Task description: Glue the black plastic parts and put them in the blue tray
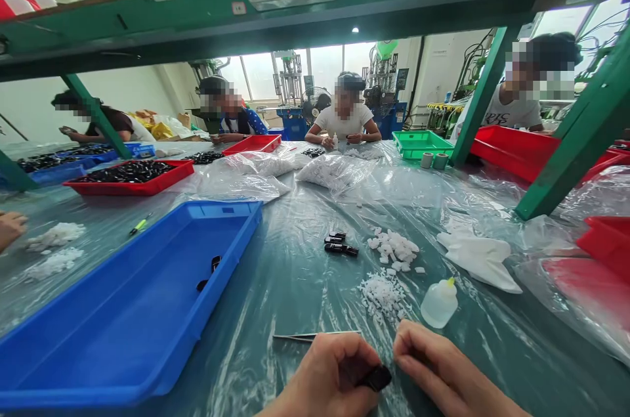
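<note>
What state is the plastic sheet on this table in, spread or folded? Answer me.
Spread: the clear plastic sheet lies open and wrinkled beneath the blue tray and the white granules, with no folded stack visible.

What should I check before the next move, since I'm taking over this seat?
1. Black part held in the left hand: ok, gripped at the fingertips.
2. Right hand holding something: cannot tell, its fingertips are hidden.
3. Tweezers within reach: ok, lying on the plastic sheet beside the left hand.
4. White granules contained in a tray: not ok, they sit loose on the sheet.
5. Squeeze bottle filled: cannot tell, its contents are unclear.
</note>
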`<state>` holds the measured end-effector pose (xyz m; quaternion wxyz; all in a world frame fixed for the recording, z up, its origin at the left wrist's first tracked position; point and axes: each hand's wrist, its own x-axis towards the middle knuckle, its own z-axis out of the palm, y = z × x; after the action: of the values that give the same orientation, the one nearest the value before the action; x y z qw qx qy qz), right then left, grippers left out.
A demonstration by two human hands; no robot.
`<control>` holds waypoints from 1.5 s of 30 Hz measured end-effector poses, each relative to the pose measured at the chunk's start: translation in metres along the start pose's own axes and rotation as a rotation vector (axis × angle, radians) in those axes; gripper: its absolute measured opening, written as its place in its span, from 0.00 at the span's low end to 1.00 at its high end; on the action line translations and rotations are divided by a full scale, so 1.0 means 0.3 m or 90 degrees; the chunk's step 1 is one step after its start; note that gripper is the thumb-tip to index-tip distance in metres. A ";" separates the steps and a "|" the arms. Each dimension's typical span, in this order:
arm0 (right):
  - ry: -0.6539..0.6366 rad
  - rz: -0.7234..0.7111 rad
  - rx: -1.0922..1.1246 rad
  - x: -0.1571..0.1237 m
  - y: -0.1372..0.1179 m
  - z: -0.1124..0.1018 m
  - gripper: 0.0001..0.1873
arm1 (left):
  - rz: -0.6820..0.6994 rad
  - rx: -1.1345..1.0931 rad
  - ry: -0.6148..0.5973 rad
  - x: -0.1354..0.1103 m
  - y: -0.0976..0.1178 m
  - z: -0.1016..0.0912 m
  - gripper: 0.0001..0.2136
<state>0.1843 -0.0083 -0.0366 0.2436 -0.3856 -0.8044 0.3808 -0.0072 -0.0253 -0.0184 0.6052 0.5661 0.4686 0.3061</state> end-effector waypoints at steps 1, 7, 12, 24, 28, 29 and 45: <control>-0.040 0.054 0.124 -0.001 -0.018 -0.011 0.12 | -0.003 -0.006 -0.005 0.005 0.002 0.003 0.06; -0.115 0.200 0.529 -0.007 -0.025 -0.002 0.19 | -0.003 -0.023 -0.036 0.018 0.028 0.001 0.06; -0.096 0.261 0.680 -0.005 -0.006 0.021 0.21 | 0.000 -0.109 -0.071 0.018 0.025 -0.011 0.06; -0.112 0.274 0.795 -0.004 -0.023 0.021 0.20 | -0.002 -0.125 -0.085 0.023 -0.019 -0.027 0.11; -0.129 0.268 0.795 -0.003 -0.017 0.023 0.18 | 0.009 -0.134 -0.093 0.020 -0.012 -0.026 0.11; -0.133 0.267 0.793 -0.003 -0.017 0.025 0.18 | 0.011 -0.136 -0.095 0.018 -0.007 -0.025 0.11; -0.141 0.307 0.868 -0.005 -0.029 0.025 0.18 | -0.059 -0.170 -0.144 0.012 0.004 -0.022 0.11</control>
<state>0.1763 -0.0164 -0.0342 0.2558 -0.2738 -0.3013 0.8768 -0.0118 -0.0193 -0.0174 0.7374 0.4891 0.3784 0.2718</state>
